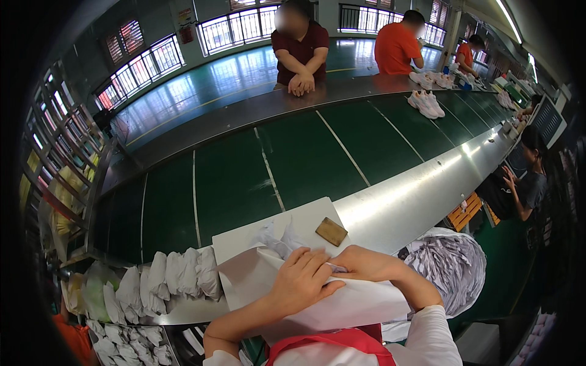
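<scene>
White paper sheets [250,274] lie in front of me on a pale board at the belt's near edge. My left hand [300,279] bends over the paper, its fingers slanting across a gathered fold and its thumb lower down. Close beside it, my right hand [360,262] pinches the same paper, its fingertips partly tucked out of sight. Whether anything lies inside the fold is hidden. A crumpled piece of thin tissue paper [284,241] rises just beyond my left hand. On the board [244,232] rests a small brown rectangular block [331,232].
White paper-wrapped bundles [183,271] stand in a row at left, with more in a tray [131,344] below. A large paper stack [448,268] sits at right. White shoes [425,105] stand on the green belt [232,177]. A person [300,55] leans opposite; others work farther right.
</scene>
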A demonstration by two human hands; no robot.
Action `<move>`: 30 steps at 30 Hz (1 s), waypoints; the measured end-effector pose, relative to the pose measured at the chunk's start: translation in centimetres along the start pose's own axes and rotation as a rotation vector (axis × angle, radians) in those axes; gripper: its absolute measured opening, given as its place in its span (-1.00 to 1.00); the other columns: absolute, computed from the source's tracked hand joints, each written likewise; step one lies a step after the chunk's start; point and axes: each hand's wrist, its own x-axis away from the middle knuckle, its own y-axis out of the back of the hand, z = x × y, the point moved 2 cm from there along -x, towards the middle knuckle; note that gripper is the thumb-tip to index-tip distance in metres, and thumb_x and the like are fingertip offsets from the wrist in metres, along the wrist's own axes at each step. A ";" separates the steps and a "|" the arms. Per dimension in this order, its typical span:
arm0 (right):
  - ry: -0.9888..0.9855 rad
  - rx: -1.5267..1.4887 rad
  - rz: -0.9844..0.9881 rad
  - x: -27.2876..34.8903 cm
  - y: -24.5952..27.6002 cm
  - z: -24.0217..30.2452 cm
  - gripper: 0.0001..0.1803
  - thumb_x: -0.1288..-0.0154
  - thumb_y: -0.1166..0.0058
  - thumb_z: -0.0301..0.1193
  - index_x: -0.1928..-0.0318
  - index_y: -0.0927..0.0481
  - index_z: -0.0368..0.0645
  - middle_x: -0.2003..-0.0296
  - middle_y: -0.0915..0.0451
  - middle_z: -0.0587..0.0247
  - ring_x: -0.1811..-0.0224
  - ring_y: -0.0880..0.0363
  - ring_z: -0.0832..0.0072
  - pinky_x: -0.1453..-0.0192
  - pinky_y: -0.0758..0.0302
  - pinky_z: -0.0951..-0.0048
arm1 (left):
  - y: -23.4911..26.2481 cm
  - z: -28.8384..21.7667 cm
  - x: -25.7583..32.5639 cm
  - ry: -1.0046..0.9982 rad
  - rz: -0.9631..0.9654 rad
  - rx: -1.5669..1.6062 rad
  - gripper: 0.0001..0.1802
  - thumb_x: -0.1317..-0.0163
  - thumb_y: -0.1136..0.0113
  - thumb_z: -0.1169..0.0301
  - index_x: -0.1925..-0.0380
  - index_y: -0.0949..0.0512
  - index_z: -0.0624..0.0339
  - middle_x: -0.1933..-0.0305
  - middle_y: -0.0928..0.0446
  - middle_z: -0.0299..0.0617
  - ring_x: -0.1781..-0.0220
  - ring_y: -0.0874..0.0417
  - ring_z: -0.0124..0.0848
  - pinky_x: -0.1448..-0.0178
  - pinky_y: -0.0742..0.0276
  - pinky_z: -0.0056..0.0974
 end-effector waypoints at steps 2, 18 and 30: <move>-0.012 -0.063 -0.007 0.0 0.9 0.8 -0.68 -0.20 -0.06 -0.26 0.12 -0.56 -0.21 0.40 -0.58 -0.09 0.40 -0.52 0.05 0.28 -0.45 0.27 | -0.5 0.2 1.3 0.061 0.051 0.044 -0.68 0.05 -0.37 0.24 0.51 -0.47 0.22 0.40 -0.56 -0.11 0.50 -0.51 -0.25 0.32 -0.42 -0.27; 0.213 0.518 -1.018 1.5 -2.5 4.7 0.18 0.17 -0.30 0.17 -0.38 -0.01 -0.08 -0.36 0.06 -0.21 -0.44 0.41 -0.18 -0.35 0.41 -0.28 | 4.1 1.4 -1.6 0.372 -0.303 0.115 -0.64 0.03 -0.34 0.47 0.18 -0.51 0.25 0.47 -0.35 -0.14 0.51 -0.41 -0.29 0.47 -0.37 -0.31; 0.120 -0.647 -0.321 -4.3 -3.6 0.5 -0.14 0.23 -0.44 -0.28 -0.16 -0.35 -0.20 -0.07 -0.44 0.08 -0.16 -0.38 0.35 -0.22 -0.28 0.36 | 0.7 3.4 0.6 0.757 -0.536 1.404 -0.28 -0.13 -0.23 0.26 -0.20 -0.11 0.25 0.28 -0.34 -0.25 0.25 -0.38 -0.50 0.07 -0.32 -0.42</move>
